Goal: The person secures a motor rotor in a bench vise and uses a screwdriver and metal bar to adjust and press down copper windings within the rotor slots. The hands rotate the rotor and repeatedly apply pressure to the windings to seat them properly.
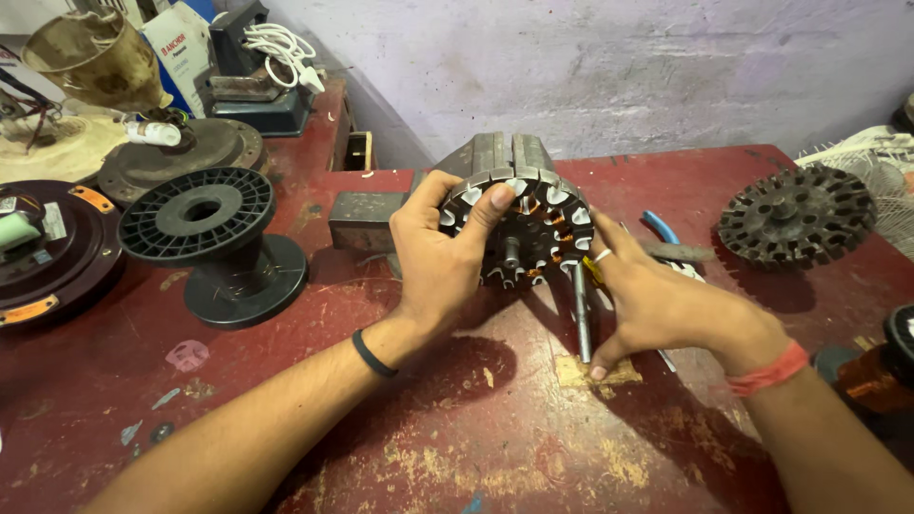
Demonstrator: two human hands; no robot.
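Note:
A round metal fan stator [522,214] with slotted teeth and copper windings stands on its edge on the red table [457,428]. My left hand [440,252] grips its left rim, thumb laid over the front teeth. My right hand [657,303] rests at the stator's lower right, fingers at the slots, thumb pressed on the table. A thin metal rod [582,314] leans down from the stator under my right hand. A ring sits on one right finger, a red thread on that wrist, a black band on the left wrist.
A black plastic spool [217,243] stands at the left, brown fan housings [48,247] beyond it. A second dark stator [796,214] lies at the right by a white fan guard [876,167]. Blue-handled pliers [666,238] lie behind my right hand. A metal block [367,221] sits behind my left hand.

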